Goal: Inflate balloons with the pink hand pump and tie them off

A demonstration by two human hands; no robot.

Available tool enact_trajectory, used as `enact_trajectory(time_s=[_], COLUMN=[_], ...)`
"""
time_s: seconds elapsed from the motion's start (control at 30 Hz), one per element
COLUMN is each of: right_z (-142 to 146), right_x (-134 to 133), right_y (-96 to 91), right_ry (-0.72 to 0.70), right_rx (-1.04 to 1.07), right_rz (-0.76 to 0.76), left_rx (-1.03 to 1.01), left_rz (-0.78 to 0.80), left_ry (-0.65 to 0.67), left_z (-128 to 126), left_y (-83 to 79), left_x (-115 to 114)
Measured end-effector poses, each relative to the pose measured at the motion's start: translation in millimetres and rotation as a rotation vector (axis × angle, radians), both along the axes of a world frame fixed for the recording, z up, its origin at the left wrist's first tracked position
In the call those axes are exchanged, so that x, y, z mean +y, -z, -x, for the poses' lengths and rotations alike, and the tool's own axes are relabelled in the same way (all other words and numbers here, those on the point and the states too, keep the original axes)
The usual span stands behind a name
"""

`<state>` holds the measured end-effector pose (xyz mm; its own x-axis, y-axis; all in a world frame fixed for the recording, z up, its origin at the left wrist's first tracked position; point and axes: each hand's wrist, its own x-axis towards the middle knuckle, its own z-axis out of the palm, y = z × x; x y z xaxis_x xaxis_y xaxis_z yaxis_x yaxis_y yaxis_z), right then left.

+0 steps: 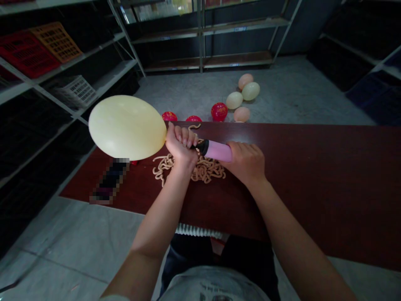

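A pale yellow inflated balloon (pixel 127 127) sticks out to the left over the dark red table (pixel 313 175). My left hand (pixel 181 144) is closed round the balloon's neck where it meets the black nozzle of a pink hand pump (pixel 216 150). My right hand (pixel 246 163) is wrapped round the pump's other end. Under both hands lies a heap of limp, uninflated tan balloons (pixel 200 169) on the table.
A blurred-out dark object (pixel 109 182) lies on the table's left part. Red balloons (pixel 219 111) and pale balloons (pixel 242 98) rest on the floor beyond the table. Metal shelving with crates (pixel 56 42) stands at the left and back.
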<state>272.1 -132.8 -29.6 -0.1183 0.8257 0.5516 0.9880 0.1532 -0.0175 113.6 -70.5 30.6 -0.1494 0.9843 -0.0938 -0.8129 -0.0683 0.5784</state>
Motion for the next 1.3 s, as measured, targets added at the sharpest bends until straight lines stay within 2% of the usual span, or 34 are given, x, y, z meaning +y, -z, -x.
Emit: enact_trajectory(time_s=[0.1,0.23,0.4,0.53,0.73,0.93,1.3], right_z=[0,-19,-53,-63,-57,-52,-12], right_x=[4,3,-3,-3,-2,-5,-9], right_y=[0.1,-0.7,3.8,8.4,14.1,7.2,0.1], right_ry=[0.032,0.118,0.232,0.229,0.215,0.223,0.021], right_rx=[-0.058,-0.132,-0.097,-0.069,-0.018,-0.002,0.055], right_rz=[-0.034,-0.083,-0.143,-0.181,-0.152,-0.121,-0.047], left_rx=[-0.042,-0.124,-0.161,-0.203,-0.173,-0.114,-0.062], left_rz=[0.011,0.005,-0.021,-0.060,-0.141,-0.147,-0.234], left_ry=[-0.027,-0.059,-0.092,-0.103,-0.144,-0.123,0.033], left_z=[8,14,23,32,33,20,-22], left_y=[0.7,5.2,7.4,4.8,-5.5,-14.8,-2.0], left_x=[7,15,20,20,11,-3,-24])
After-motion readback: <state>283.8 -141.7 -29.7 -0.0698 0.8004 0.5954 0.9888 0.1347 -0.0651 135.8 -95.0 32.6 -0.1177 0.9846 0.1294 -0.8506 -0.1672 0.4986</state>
